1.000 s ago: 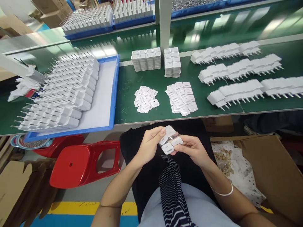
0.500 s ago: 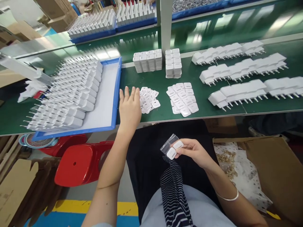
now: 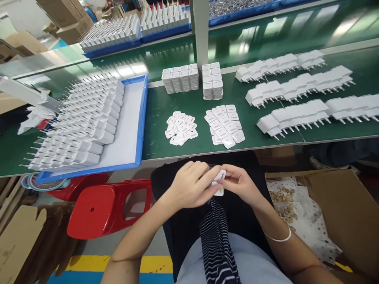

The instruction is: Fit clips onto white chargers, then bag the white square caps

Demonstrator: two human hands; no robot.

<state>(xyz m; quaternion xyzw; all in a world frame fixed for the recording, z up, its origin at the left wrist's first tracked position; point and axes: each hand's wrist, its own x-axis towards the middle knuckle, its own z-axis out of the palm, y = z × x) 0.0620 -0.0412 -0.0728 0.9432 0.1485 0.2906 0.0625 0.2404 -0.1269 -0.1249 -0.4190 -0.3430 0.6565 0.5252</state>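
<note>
So the left hand (image 3: 191, 184) is back from the desk (image 3: 156, 134) and meets the right hand (image 3: 243, 184), whose grip pinches white tags (image 3: 219, 193) above the lap (image 3: 189, 223), so both work there again, though can't tell what the left's grip holds.

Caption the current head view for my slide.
Left hand and right hand hold small white pieces beside a green bench bearing white pronged blocks.
</note>
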